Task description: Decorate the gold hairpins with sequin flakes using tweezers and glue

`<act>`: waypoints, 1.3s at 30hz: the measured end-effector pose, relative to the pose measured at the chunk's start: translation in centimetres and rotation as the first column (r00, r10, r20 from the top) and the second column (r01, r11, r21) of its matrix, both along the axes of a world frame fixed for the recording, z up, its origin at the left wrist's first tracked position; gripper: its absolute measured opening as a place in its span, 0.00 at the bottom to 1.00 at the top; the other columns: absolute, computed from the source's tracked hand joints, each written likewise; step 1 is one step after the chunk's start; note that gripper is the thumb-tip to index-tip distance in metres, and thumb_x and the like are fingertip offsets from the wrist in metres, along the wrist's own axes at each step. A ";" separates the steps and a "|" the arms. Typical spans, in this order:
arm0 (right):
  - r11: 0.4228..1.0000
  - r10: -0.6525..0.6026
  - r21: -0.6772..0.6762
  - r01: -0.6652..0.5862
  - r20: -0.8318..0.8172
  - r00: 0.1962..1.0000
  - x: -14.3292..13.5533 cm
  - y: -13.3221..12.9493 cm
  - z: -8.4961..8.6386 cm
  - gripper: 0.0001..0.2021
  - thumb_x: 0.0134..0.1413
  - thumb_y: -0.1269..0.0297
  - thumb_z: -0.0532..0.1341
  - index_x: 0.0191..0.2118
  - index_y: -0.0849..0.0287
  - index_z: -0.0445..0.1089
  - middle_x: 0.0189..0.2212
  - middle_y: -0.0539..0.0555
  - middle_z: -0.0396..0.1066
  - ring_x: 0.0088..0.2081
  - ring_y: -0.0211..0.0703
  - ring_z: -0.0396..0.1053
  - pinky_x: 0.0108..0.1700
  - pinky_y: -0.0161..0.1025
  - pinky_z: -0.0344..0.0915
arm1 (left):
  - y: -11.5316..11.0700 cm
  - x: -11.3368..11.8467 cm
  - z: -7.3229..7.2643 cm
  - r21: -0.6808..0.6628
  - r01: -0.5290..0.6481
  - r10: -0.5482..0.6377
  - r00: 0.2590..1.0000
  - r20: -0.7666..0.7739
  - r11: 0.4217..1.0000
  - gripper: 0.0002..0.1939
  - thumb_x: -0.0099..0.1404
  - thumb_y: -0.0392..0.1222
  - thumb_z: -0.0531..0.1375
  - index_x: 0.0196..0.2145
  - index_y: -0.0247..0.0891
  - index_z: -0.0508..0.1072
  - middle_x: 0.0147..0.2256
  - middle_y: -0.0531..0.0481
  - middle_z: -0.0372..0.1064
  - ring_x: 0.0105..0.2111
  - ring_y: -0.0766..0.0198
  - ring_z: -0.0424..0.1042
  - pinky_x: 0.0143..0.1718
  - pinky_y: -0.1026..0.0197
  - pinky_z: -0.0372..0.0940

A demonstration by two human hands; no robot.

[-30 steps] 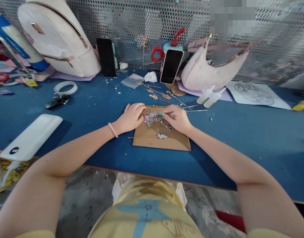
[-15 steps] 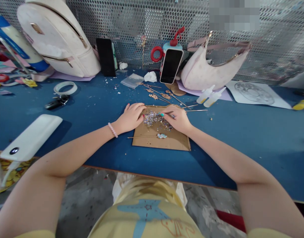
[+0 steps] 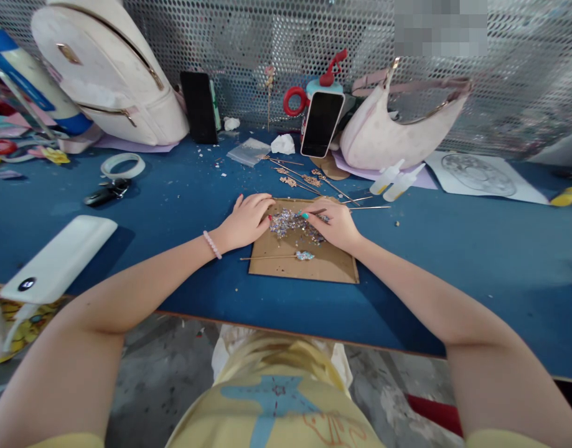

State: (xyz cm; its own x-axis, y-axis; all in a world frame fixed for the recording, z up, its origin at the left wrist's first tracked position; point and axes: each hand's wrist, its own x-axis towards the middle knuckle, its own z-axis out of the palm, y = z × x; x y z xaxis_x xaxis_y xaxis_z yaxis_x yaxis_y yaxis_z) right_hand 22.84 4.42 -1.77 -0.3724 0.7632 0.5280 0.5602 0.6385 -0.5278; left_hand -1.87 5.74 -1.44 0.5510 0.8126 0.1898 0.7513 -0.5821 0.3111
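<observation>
Tiny multicoloured beads (image 3: 282, 224) glitter toward the far edge of our cardboard (image 3: 332, 272). Our right hand (image 3: 333, 223) pinches a thin dark tool (image 3: 319, 211) over them; our left hand (image 3: 248, 220) rests, fingers loosely spread, at the left edge. Toward the near edge lies a sparkling pale-blue ornament (image 3: 305, 256).
</observation>
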 end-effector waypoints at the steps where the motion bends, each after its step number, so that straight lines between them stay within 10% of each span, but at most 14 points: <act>1: 1.000 0.000 -0.003 0.000 0.001 1.000 0.0 0.0 0.0 0.08 0.60 0.64 0.58 0.35 0.55 0.76 0.37 0.52 0.78 0.42 0.43 0.73 0.46 0.44 0.70 | 0.0 0.0 0.0 0.000 0.000 0.000 1.000 0.000 1.000 0.19 0.68 0.40 0.48 0.56 0.40 0.62 0.61 0.42 0.56 0.62 0.52 0.55 0.64 0.34 0.42; 39: 1.000 0.014 0.007 -0.014 -0.013 1.000 -0.1 0.0 0.1 0.08 0.60 0.65 0.59 0.34 0.56 0.76 0.36 0.52 0.78 0.41 0.43 0.73 0.45 0.44 0.70 | 0.0 0.0 -0.1 0.006 0.001 -0.001 1.000 -0.003 1.000 0.19 0.68 0.40 0.48 0.56 0.39 0.62 0.61 0.43 0.56 0.61 0.51 0.55 0.63 0.34 0.44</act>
State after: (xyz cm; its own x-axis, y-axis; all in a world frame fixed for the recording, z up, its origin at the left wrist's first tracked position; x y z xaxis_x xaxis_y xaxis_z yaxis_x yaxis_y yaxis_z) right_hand 22.78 4.38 -1.64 -0.3760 0.7544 0.5381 0.5448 0.6497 -0.5301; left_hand -1.87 5.77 -1.54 0.5521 0.8112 0.1927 0.7519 -0.5842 0.3055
